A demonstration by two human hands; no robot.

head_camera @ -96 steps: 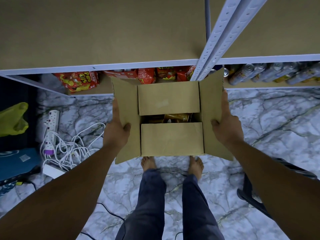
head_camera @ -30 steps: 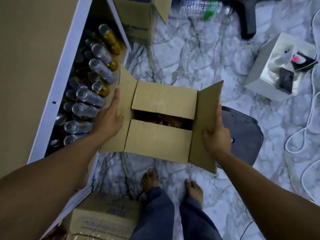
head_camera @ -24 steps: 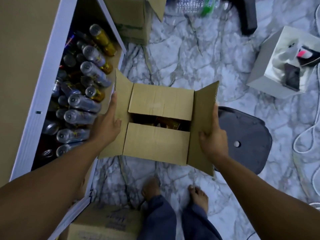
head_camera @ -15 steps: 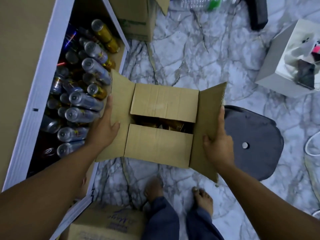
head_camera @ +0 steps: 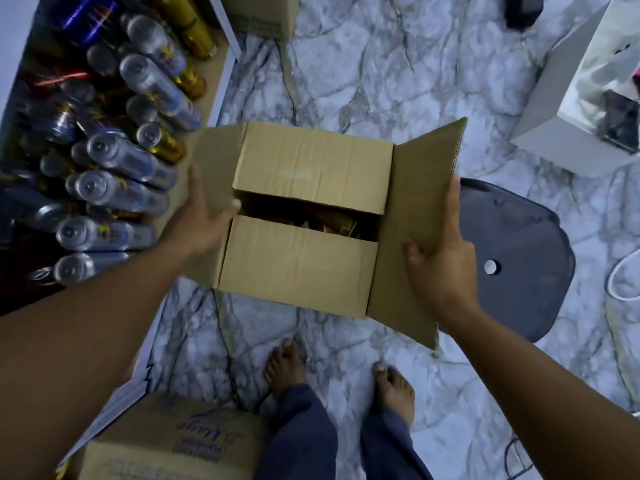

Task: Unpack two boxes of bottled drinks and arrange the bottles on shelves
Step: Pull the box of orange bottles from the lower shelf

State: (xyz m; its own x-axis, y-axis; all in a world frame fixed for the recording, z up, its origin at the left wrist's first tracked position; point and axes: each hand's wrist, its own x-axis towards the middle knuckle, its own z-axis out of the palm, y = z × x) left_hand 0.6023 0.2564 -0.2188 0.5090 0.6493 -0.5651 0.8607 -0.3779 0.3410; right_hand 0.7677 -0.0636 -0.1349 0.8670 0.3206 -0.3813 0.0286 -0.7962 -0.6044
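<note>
Holding the box [head_camera: 304,268] up off the floor [head_camera: 363,74] in front of the body, the person has a hand on each side of it; the left hand [head_camera: 202,220] lies along the left side, thumb hooked over the edge by the opening, so its grip is clamped on the box; the right hand [head_camera: 440,258] pinches the raised right flap, thumb on the inner face and fingers behind, its grip likewise closed on the cardboard; the box hangs between the shelf [head_camera: 212,102] on the left and a dark stool [head_camera: 512,258] on the right, whose seat shows just beyond the right flap; the two inner flaps are folded nearly flat, with a gap between them through which gold-coloured drinks [head_camera: 329,220] show, too shadowed to count; the shelf already carries many cans [head_camera: 114,188], silver, gold and blue, packed close together, though whether they came from this job cannot be told; a second box [head_camera: 166,448] with blue print sits on the floor by the left foot with its top shut, and a third carton [head_camera: 263,15] stands further off by the shelf end; a white case [head_camera: 554,140] sits well apart at the far right; judging from this, the task is at an early stage: this box is opened but looks full, nothing is being lifted out of it, and it probably needs setting down first, perhaps on the stool; emptying it, then the other box, and lining the drinks up on the shelf all remain
</note>
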